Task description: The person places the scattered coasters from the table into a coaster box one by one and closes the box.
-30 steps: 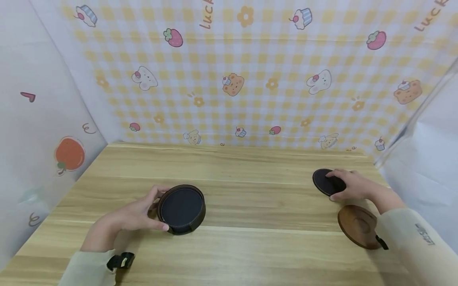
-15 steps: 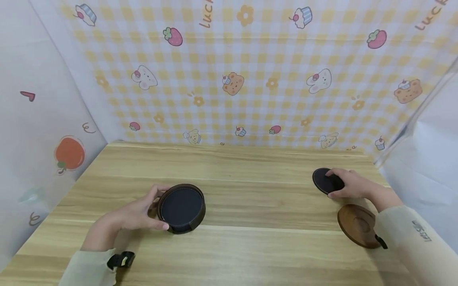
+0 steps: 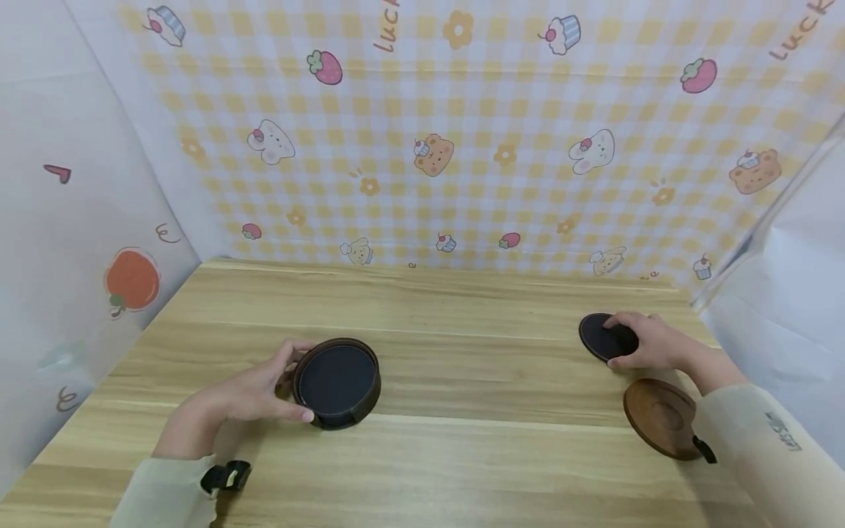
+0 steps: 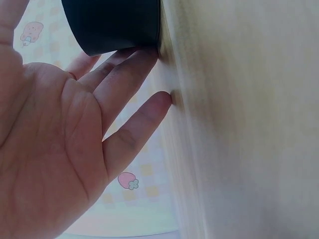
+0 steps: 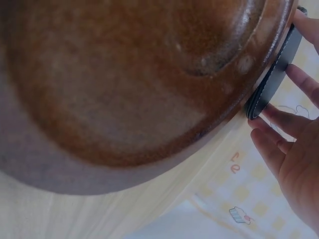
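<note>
At centre left in the head view, a round dark leather coaster holder (image 3: 367, 405) stands on the table with a black coaster (image 3: 337, 380) lying inside. My left hand (image 3: 254, 392) grips the holder's left side, thumb at the front and fingers behind. In the left wrist view its fingers reach the dark wall (image 4: 117, 27) of the holder. Far right, my right hand (image 3: 650, 345) holds a black round stitched coaster (image 3: 598, 337) near its edges, thumb on the near side. The right wrist view shows layered edges on this coaster (image 5: 276, 74), with fingertips against it.
A brown round wooden saucer with a ringed hollow (image 3: 647, 414) lies just in front of my right hand, partly under the sleeve (image 3: 746, 433). Behind the wooden table (image 3: 462, 469) hangs a yellow checked cloth (image 3: 370, 110). White sheets border both sides.
</note>
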`<move>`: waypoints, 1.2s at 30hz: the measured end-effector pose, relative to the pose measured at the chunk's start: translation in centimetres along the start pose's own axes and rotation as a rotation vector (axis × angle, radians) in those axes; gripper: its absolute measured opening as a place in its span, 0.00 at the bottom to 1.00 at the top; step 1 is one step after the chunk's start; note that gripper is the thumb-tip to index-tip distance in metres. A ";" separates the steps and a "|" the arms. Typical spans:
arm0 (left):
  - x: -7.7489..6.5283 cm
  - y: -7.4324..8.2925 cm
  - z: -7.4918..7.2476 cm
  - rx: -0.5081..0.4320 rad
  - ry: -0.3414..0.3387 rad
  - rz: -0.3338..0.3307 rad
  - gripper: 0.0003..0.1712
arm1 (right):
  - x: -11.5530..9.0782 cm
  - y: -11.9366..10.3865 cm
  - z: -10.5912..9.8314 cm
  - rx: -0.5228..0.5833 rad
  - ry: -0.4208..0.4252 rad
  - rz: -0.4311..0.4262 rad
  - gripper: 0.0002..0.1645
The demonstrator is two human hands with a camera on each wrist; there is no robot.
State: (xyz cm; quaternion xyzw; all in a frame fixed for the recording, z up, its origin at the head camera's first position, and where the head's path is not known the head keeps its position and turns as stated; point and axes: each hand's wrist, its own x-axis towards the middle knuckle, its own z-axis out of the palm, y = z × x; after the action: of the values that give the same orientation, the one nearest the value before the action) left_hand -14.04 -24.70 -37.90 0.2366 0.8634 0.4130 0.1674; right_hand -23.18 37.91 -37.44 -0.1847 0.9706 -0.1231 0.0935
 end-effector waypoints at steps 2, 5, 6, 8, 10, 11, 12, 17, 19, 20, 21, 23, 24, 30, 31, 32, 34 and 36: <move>0.0 0.0 0.0 -0.006 -0.003 0.013 0.53 | -0.2 0.1 0.0 0.009 0.006 0.004 0.43; -0.1 0.0 0.0 -0.013 -0.004 0.011 0.53 | -0.4 0.2 0.0 0.016 0.012 0.010 0.43; -0.1 0.0 0.0 -0.012 -0.005 0.010 0.53 | -0.5 0.2 0.0 0.017 0.015 0.013 0.43; 0.0 0.0 0.0 -0.013 -0.006 -0.007 0.53 | -0.6 0.1 -0.1 0.020 0.020 0.009 0.44; 0.1 0.0 0.0 -0.013 -0.005 -0.017 0.53 | -0.8 0.0 -0.2 0.023 0.026 0.008 0.44; 0.1 0.0 -0.1 -0.017 -0.005 -0.017 0.53 | -0.8 -0.1 -0.3 0.023 0.028 0.007 0.44; 0.1 0.0 -0.1 -0.021 -0.006 -0.012 0.53 | -0.8 -0.2 -0.3 0.022 0.031 0.005 0.44; 0.0 0.2 -0.2 -0.036 -0.009 0.007 0.52 | -0.9 -1.0 -0.6 -0.007 0.034 -0.003 0.44; 0.0 0.2 -0.1 -0.033 -0.010 0.003 0.53 | -0.9 -1.4 -0.7 -0.013 0.029 -0.001 0.44; 0.0 0.1 -0.1 -0.028 -0.009 -0.004 0.53 | -0.9 -1.6 -0.7 -0.014 0.028 -0.001 0.44; 0.0 0.1 -0.1 -0.025 -0.009 -0.005 0.53 | -0.9 -1.8 -0.8 -0.016 0.026 -0.002 0.44; 0.0 0.0 -0.1 -0.019 -0.008 -0.007 0.53 | -0.8 -2.2 -0.8 -0.019 0.022 -0.005 0.44; -0.1 0.0 -0.1 -0.016 -0.007 -0.008 0.53 | -0.7 -2.4 -0.8 -0.021 0.021 -0.008 0.43; -0.1 0.1 -0.1 -0.003 -0.007 -0.006 0.54 | -0.2 -3.4 -0.7 -0.030 0.021 -0.043 0.42; -0.1 0.1 -0.1 -0.005 -0.008 -0.004 0.54 | -0.1 -3.5 -0.7 -0.030 0.021 -0.048 0.42; -0.1 0.1 -0.1 -0.008 -0.008 -0.004 0.54 | 0.0 -3.7 -0.7 -0.030 0.021 -0.052 0.42; -0.1 0.1 -0.1 -0.011 -0.009 -0.001 0.54 | 0.3 -4.0 -0.6 -0.033 0.022 -0.062 0.42; -0.1 0.1 -0.1 -0.015 -0.010 -0.003 0.54 | 0.5 -4.3 -0.6 -0.033 0.019 -0.069 0.42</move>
State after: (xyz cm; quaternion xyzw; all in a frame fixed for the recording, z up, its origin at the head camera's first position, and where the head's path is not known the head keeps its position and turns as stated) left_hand -14.00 -24.78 -37.72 0.2358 0.8599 0.4179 0.1741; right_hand -22.31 33.99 -35.77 -0.2184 0.9664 -0.1118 0.0768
